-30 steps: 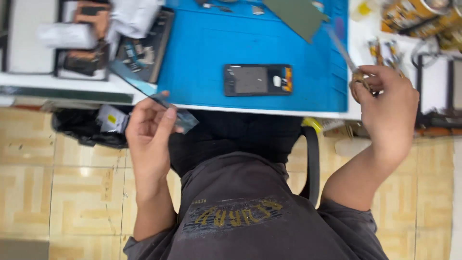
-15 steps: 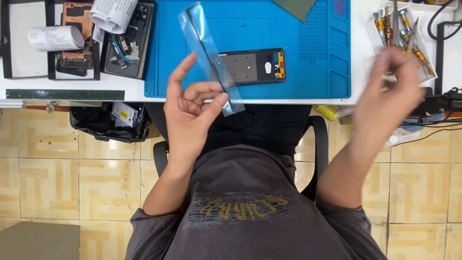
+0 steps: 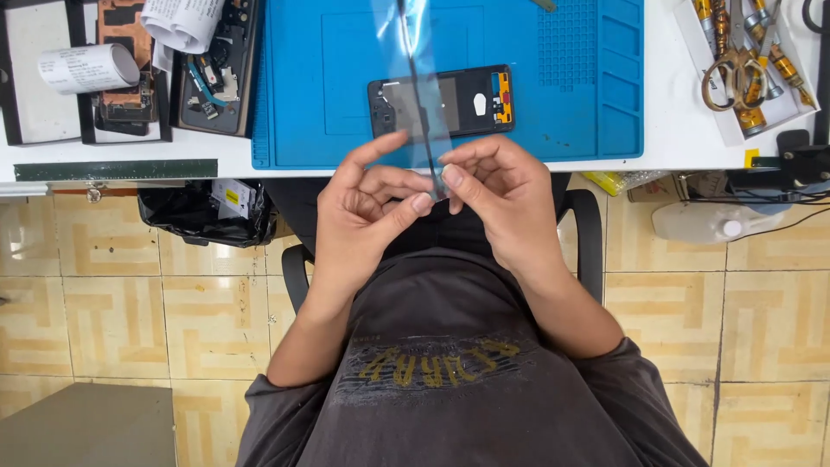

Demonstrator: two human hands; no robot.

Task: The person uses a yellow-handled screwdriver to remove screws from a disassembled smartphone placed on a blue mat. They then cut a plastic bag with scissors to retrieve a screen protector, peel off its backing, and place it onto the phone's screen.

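Both hands have come together since half a second ago, when my right hand [image 3: 506, 195] was off at the tool tray [image 3: 752, 121] by the counter's [image 3: 674, 121] right edge. Now it meets my left hand [image 3: 367, 212] over my lap, and each pinches the lower end of the clear film strip [image 3: 421, 78] between thumb and fingers. That strip is long, narrow, glossy and see-through with a dark line along it, standing up tilted from my fingertips across the blue mat [image 3: 562, 86]. Behind it lies the black phone frame [image 3: 471, 99] on that mat.
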